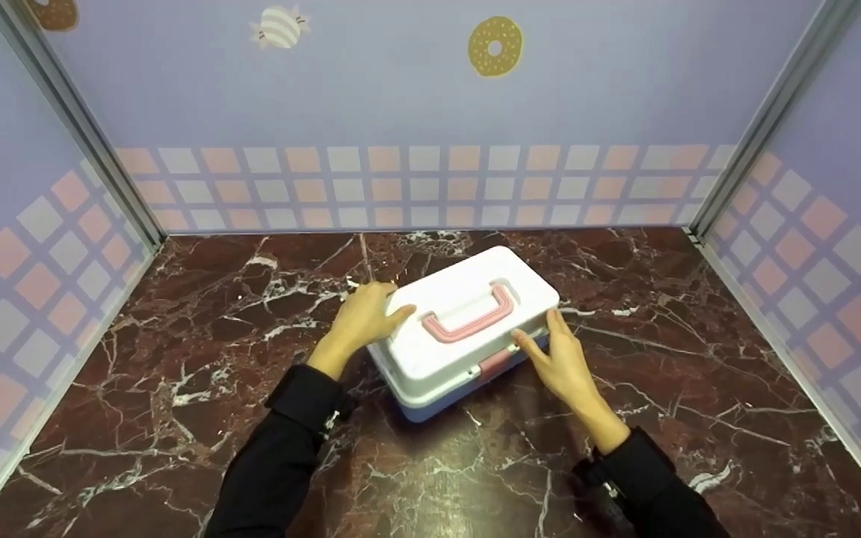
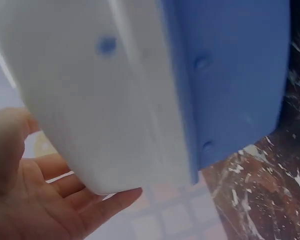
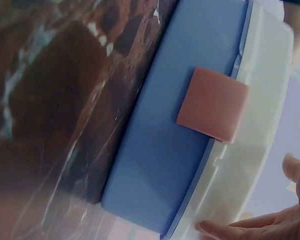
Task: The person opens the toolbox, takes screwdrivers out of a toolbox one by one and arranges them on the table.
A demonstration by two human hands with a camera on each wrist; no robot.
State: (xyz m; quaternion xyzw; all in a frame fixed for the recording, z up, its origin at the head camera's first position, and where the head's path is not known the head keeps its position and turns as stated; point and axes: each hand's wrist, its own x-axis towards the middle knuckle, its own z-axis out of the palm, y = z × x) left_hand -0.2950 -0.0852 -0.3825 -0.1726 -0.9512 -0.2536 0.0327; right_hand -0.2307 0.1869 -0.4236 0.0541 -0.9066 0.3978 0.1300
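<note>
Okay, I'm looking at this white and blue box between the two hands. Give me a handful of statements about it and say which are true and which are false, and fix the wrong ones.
1. The lid is white and the base is blue. True.
2. The handle is green. False: it is pink.
3. The left hand touches the lid. True.
4. The right hand grips the handle. False: it is at the lid's right end, clear of the handle.
5. The latch is on the side facing the person. True.
6. The lid is swung wide open. False: it is down over the base.
</note>
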